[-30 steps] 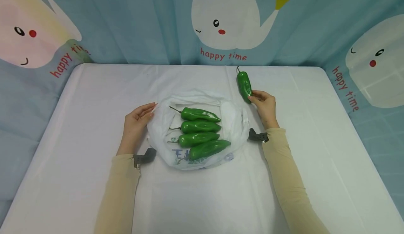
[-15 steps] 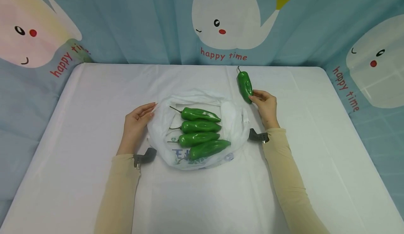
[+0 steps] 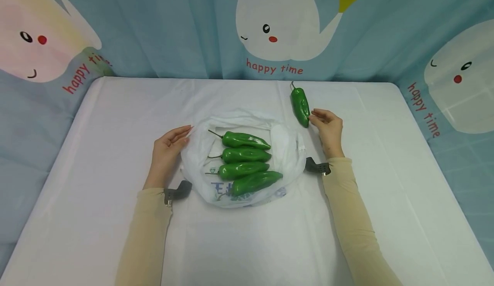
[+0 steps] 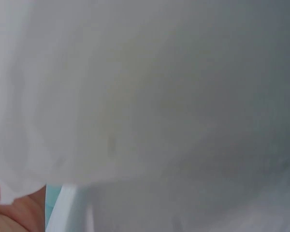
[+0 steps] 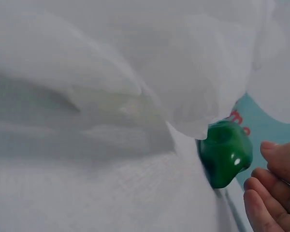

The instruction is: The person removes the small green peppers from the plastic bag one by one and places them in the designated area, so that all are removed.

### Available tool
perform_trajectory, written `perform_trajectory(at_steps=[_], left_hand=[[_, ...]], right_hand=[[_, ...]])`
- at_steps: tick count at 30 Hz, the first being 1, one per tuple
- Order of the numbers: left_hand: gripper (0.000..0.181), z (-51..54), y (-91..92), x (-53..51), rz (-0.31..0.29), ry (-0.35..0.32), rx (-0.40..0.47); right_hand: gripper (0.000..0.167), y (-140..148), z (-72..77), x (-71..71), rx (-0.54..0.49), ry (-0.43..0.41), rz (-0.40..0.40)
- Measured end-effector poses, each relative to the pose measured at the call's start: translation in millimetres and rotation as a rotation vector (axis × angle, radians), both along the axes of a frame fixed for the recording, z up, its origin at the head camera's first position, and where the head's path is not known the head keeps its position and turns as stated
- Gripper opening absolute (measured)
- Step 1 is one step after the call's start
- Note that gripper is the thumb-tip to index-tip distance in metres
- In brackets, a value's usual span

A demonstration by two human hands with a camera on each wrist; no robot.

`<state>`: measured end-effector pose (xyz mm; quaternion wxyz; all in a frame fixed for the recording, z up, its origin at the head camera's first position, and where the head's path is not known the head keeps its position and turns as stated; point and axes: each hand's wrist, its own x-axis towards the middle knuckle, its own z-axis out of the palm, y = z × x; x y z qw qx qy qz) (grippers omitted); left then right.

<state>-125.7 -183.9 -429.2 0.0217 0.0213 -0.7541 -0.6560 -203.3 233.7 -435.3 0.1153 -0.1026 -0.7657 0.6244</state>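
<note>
A white plastic bag point(image 3: 287, 149) lies with its mouth spread wide on the white table. Several long green peppers point(image 3: 244, 155), stems leftward, are stacked in a row inside its opening. My left hand point(image 3: 167, 151) rests at the bag's left side, fingertips against the plastic; the left wrist view shows mostly blurred bag. Behind the bag's right corner lies a single green pepper point(image 3: 300, 107), its stem pointing to the back edge. My right hand point(image 3: 329, 129) is right beside that pepper's blunt end. In the right wrist view, a small gap separates the fingers point(image 5: 268, 193) from the pepper point(image 5: 226, 153).
A white cloth covers the table point(image 3: 239, 247). Its back edge meets a blue curtain point(image 3: 177, 28) printed with whales. Dark wrist mounts point(image 3: 317, 166) stick out inward from both sleeves, close to the bag's sides.
The right hand has let go of the single pepper and drawn slightly to the right. That pepper stays in place; the left hand and bag have not moved.
</note>
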Motion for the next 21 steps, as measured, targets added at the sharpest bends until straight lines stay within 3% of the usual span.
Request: perform_trajectory(at_steps=[10, 19, 21], left_hand=[[0.037, -0.2, 0.2, 0.1, 0.005, -0.012, -0.01], [0.037, 2.1, 0.7, 0.6, 0.003, -0.011, -0.007], [0.037, 1.0, 0.4, 0.3, 0.002, -0.01, -0.007]], right_hand=[[0.029, -4, 23.0, 4.3, 0.075, 0.085, 0.046], [0.031, -8, 45.6, 13.3, 0.02, 0.073, 0.132], [0.029, -3, 39.5, 8.8, -0.025, 0.091, 0.164]])
